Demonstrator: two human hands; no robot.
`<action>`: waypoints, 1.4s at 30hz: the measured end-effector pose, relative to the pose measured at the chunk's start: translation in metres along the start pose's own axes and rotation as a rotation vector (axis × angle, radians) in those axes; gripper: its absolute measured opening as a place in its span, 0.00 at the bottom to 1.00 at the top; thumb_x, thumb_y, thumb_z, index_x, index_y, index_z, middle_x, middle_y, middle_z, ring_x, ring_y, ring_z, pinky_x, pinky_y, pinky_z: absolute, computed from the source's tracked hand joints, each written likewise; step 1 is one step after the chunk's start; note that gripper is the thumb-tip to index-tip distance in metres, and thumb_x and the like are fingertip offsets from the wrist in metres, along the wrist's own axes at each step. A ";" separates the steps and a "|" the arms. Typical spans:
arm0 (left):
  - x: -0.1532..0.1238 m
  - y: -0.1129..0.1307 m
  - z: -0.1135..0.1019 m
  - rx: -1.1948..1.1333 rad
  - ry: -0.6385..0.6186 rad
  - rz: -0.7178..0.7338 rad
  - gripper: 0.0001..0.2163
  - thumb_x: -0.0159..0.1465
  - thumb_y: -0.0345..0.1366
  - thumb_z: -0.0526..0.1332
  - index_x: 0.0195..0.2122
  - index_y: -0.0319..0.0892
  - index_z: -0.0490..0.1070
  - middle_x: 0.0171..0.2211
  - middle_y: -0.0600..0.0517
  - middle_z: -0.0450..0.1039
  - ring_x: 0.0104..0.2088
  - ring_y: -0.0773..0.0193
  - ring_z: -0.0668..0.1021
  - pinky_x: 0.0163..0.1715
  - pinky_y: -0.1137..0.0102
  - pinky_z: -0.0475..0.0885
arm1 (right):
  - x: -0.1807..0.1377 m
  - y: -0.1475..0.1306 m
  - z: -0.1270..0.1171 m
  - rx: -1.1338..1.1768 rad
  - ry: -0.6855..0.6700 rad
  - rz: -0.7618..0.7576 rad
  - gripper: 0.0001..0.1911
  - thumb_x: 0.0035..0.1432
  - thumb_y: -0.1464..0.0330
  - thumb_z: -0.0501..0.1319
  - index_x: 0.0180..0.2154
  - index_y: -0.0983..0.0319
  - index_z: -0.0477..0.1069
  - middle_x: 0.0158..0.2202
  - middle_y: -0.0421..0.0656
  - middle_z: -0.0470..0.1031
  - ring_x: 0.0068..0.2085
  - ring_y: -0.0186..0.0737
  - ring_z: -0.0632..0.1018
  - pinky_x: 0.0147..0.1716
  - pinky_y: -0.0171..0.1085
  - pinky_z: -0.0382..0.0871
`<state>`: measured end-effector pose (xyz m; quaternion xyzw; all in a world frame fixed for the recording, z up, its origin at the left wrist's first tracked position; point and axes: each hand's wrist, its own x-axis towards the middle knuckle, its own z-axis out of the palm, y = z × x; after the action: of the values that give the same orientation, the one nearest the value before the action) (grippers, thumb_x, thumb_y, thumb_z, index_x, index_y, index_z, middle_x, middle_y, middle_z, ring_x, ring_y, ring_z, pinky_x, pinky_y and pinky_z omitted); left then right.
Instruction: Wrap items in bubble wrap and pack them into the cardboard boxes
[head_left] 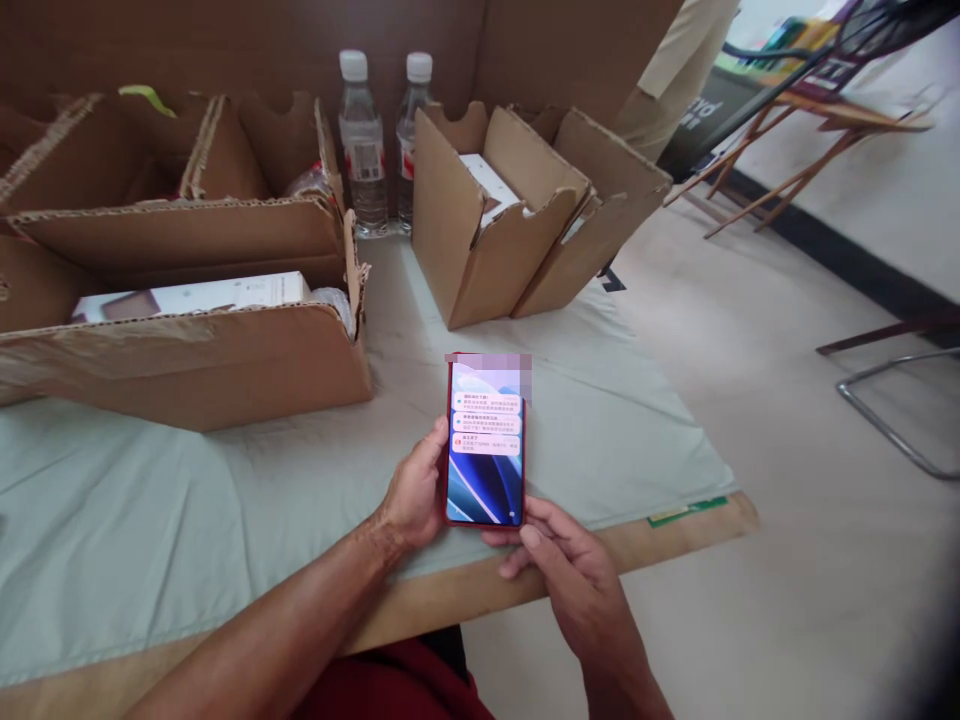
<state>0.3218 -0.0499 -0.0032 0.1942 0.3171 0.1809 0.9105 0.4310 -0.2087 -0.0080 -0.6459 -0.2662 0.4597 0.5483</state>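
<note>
A smartphone (486,485) in a red case is upright in front of me, its screen lit. Several notification cards show over a blue wallpaper, and a blurred patch covers the top of the screen. Along the phone's left edge my left hand (416,490) is closed on it, thumb on the side and the other fingers hidden behind. At the lower right corner, my right hand (574,565) grips the phone with thumb and curled fingers. Both hands are above the near edge of the cloth-covered table (300,480).
A long cardboard box (285,350) holding a white carton (225,293) stands at left, with more boxes behind. Two water bottles (363,150) (415,130) stand at the back. Upright cardboard holders (461,250) are to their right. Beyond the table are a wooden folding stand (757,190) and a metal-framed seat (862,400).
</note>
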 end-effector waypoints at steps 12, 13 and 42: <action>-0.005 -0.006 0.008 0.094 -0.220 0.122 0.30 0.68 0.59 0.60 0.57 0.36 0.73 0.40 0.40 0.84 0.41 0.50 0.84 0.44 0.60 0.74 | -0.013 -0.004 -0.037 0.142 0.164 0.038 0.26 0.56 0.51 0.73 0.48 0.62 0.80 0.32 0.50 0.85 0.27 0.41 0.82 0.31 0.38 0.78; -0.004 -0.006 0.007 0.098 -0.207 0.124 0.30 0.68 0.58 0.60 0.59 0.36 0.70 0.39 0.40 0.83 0.40 0.50 0.84 0.42 0.60 0.74 | -0.013 -0.008 -0.048 0.119 0.188 0.056 0.27 0.53 0.51 0.75 0.47 0.63 0.80 0.33 0.50 0.85 0.27 0.42 0.82 0.31 0.39 0.78; -0.108 -0.009 -0.047 0.349 -0.147 -0.101 0.21 0.58 0.48 0.74 0.49 0.44 0.81 0.45 0.42 0.82 0.40 0.56 0.83 0.39 0.65 0.74 | 0.063 -0.062 -0.166 -0.785 0.546 -0.059 0.19 0.52 0.46 0.66 0.32 0.54 0.77 0.27 0.49 0.78 0.29 0.52 0.78 0.31 0.49 0.69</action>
<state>0.2135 -0.0951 0.0134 0.3457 0.2858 0.0625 0.8916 0.6157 -0.2159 0.0277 -0.8935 -0.2840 0.1223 0.3257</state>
